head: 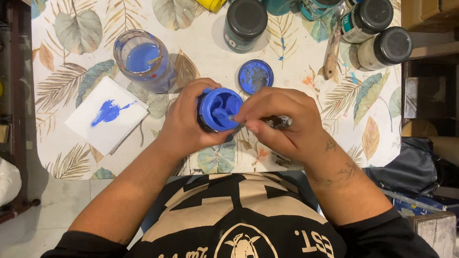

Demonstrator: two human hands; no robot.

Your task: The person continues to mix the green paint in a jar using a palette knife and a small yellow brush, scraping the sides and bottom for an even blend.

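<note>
Left hand grips the open round jar of blue paint, tilted mouth-up above the leaf-patterned worktop, while right hand, just beside it, pinches a dark-handled brush lying crosswise, tip leftward inside the jar.

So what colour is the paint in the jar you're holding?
Blue, seen best in the head view: the open paint jar in the left hand is full of it.

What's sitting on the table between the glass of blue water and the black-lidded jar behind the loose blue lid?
Nothing: in the head view, only bare leaf-print tablecloth lies between the glass and the black-lidded jar.
</note>
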